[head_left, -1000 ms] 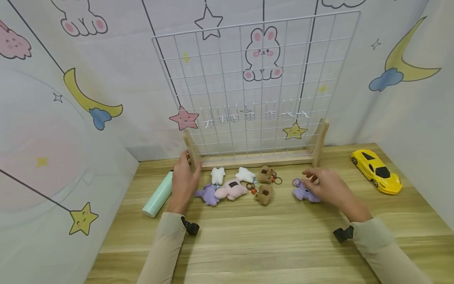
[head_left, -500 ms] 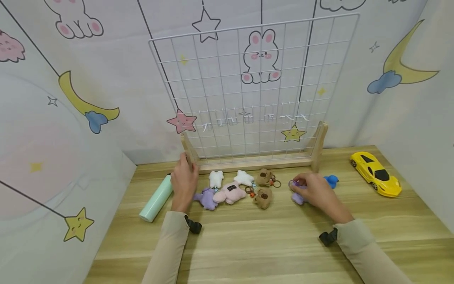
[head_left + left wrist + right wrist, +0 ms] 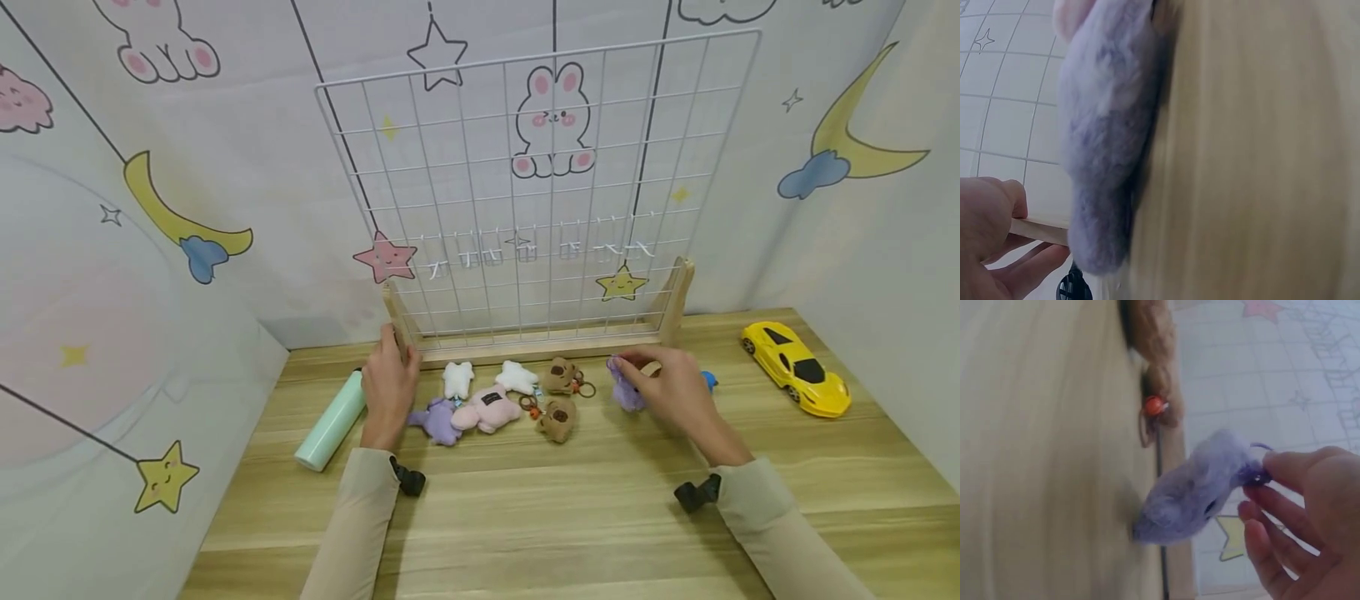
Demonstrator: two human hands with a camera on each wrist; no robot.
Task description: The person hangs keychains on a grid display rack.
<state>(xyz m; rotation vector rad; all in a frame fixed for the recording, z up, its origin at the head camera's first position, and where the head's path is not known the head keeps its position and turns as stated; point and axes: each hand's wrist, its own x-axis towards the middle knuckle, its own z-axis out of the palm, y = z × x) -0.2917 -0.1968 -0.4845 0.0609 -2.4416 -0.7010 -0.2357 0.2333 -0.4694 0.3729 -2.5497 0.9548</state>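
Note:
My right hand pinches the ring end of a purple plush keychain. In the right wrist view the plush hangs tilted from thumb and fingertips, its lower end near the tabletop. My left hand grips the left wooden upright of a white wire grid rack. Between the hands lie a second purple plush, a pink plush, two white plushes and two brown plush keychains. The second purple plush fills much of the left wrist view.
Several small clear hooks hang in a row on the grid. A mint-green bottle lies by my left hand. A yellow toy car stands at the right. Partly behind my right hand is a small blue object.
My right hand has taken hold of the right-hand purple plush keychain and raised it slightly. My left hand stays on the wooden upright. The blue object behind the right hand came into view.

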